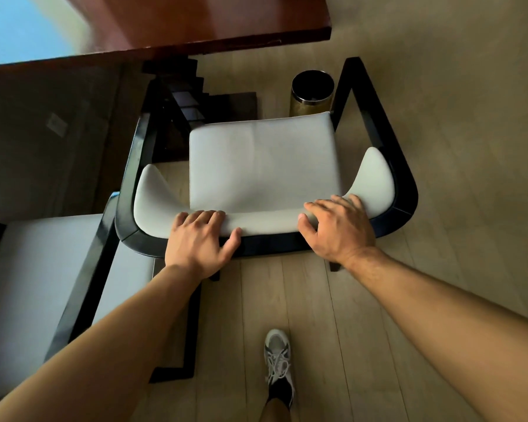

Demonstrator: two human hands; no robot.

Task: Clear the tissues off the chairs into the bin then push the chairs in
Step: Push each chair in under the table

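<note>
Both hands' fingers (pixel 201 216) curl over the chair (pixel 265 166) backrest; bin (pixel 311 92) interior dark.

black-framed chair (pixel 265 166) with bare white cushion facing table, round bin (pixel 312 92) beyond
</note>
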